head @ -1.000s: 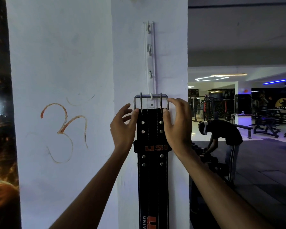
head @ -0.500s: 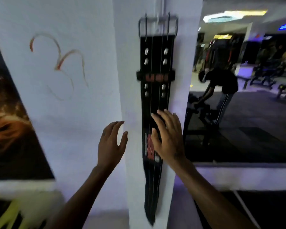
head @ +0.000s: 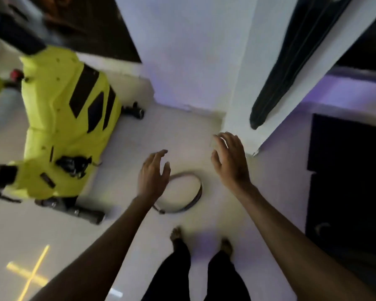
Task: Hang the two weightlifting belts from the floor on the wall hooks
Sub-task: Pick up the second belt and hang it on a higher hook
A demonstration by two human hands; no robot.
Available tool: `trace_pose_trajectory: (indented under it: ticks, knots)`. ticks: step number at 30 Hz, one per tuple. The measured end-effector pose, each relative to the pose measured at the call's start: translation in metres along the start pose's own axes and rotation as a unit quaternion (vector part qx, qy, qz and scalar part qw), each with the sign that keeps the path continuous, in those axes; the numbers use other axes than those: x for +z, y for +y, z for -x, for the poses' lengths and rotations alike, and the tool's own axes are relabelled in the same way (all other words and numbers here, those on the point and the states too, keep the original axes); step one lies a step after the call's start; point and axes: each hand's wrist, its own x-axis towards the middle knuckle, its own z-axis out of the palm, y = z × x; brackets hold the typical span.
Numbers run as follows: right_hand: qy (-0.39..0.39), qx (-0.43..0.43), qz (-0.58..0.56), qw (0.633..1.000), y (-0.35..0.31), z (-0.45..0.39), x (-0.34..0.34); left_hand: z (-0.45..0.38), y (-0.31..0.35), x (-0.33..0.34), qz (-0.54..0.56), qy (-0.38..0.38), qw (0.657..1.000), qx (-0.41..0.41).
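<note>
A black weightlifting belt (head: pixel 291 61) hangs down the white pillar (head: pixel 237 72) at the upper right; its top and the wall hooks are out of view. A second, brownish belt (head: pixel 193 196) lies curled in a loop on the pale floor just ahead of my feet. My left hand (head: pixel 153 174) hovers over the loop's left side, fingers apart, holding nothing. My right hand (head: pixel 230 161) is open too, above and to the right of the loop, below the hanging belt's tip. The view is blurred.
A yellow-green gym machine (head: pixel 63 118) with dark metal feet stands on the floor to the left. A black floor mat (head: pixel 345 181) lies to the right of the pillar. My two bare feet (head: pixel 176 233) stand just behind the floor belt.
My hands let go of the hung black belt and dropped. The view swung from the pillar's hooks down to the floor, bringing the second belt into sight.
</note>
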Motion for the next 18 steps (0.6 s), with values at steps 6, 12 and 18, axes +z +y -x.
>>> trace_pose_trajectory:
  ticks: [6, 12, 18]
  knots:
    - [-0.145, 0.023, -0.017, 0.989, -0.035, 0.048, 0.146, 0.039, -0.135, 0.026, 0.005, -0.070, 0.990, -0.124]
    - [-0.221, 0.040, -0.050, 0.973, -0.038, 0.099, 0.331, 0.049, -0.291, 0.104, 0.063, -0.089, 0.958, -0.266]
    - [-0.334, 0.064, -0.069, 0.938, -0.011, 0.159, 0.541, 0.059, -0.427, 0.237, 0.083, -0.120, 0.910, -0.388]
